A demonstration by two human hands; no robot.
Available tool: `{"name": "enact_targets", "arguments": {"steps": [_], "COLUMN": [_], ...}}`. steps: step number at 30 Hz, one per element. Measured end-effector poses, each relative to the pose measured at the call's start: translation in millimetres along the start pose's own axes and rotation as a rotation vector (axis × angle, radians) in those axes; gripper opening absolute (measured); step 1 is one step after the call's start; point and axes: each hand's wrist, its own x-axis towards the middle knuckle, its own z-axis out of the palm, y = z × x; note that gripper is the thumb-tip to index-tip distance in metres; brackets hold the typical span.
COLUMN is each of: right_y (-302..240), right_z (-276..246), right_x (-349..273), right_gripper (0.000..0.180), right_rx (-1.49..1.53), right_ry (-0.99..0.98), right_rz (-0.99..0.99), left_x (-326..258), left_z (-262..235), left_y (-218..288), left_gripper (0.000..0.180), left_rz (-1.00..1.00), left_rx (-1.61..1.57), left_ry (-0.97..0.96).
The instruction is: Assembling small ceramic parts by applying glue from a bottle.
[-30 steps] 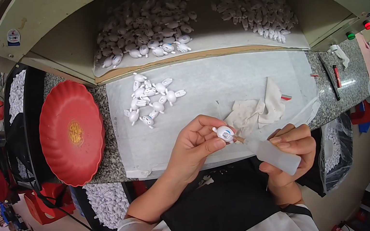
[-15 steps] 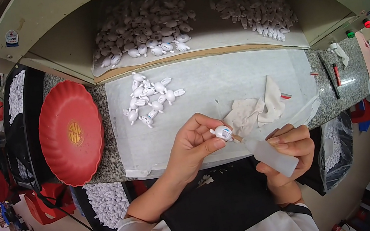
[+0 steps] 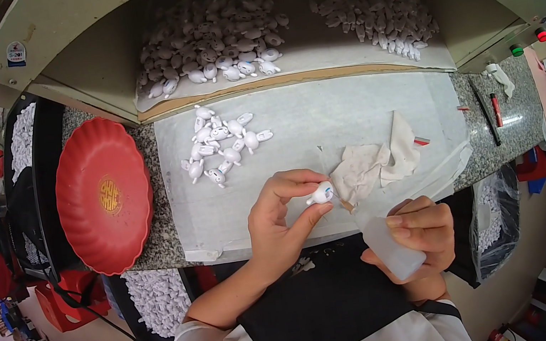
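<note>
Between thumb and fingertips, my left hand (image 3: 278,220) pinches a small white toy figure part (image 3: 320,194) that has a blue mark on it. My right hand (image 3: 423,228) is wrapped round a translucent squeeze bottle (image 3: 392,244), tilted with its tan tip pointing up and left toward the part; a small gap separates them. Just beyond my hands, a crumpled off-white cloth (image 3: 366,168) lies on the white paper sheet (image 3: 293,120). Farther left on that sheet sits a loose cluster of similar white figure parts (image 3: 221,139), some with dark face markings.
A raised cabinet holds two heaps of white parts, a left heap (image 3: 214,32) and a right heap (image 3: 376,12). A red scalloped tray (image 3: 83,224) stands at left. At right lie a black stick (image 3: 484,110) and a red-and-black pen (image 3: 497,110). Bins of white parts (image 3: 158,302) flank me.
The bottle and my right hand have moved slightly down and left, its tip drawing away from the part. My left hand has turned the part and shifted it a little left.
</note>
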Motion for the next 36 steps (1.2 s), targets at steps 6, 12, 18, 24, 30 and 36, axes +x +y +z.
{"name": "enact_targets", "arguments": {"steps": [6, 12, 18, 24, 30, 36], "right_y": [-2, 12, 53, 131, 204, 196], "right_z": [0, -1, -21, -16, 7, 8], "right_x": [2, 2, 31, 101, 141, 141], "right_gripper": [0.042, 0.039, 0.027, 0.026, 0.026, 0.028], "right_rx": [-0.008, 0.145, 0.301, 0.045, -0.855, -0.843], "right_ry": [-0.011, 0.140, 0.171, -0.095, -0.321, -0.350], "right_rz": [0.094, 0.267, 0.615, 0.639, -0.042, 0.001], "left_x": [-2, -1, 13, 8, 3, 4], "left_z": [0, -2, -28, -39, -38, -34], "left_y": [-2, -5, 5, 8, 8, 7], "left_gripper": [0.026, 0.025, 0.024, 0.023, 0.024, 0.025], "left_rz": [0.169, 0.253, -0.055, -0.168, -0.215, -0.281], "left_rx": [0.273, 0.370, -0.193, -0.391, -0.361, -0.398], "left_ry": [-0.019, -0.022, 0.209, 0.233, 0.194, 0.128]}}
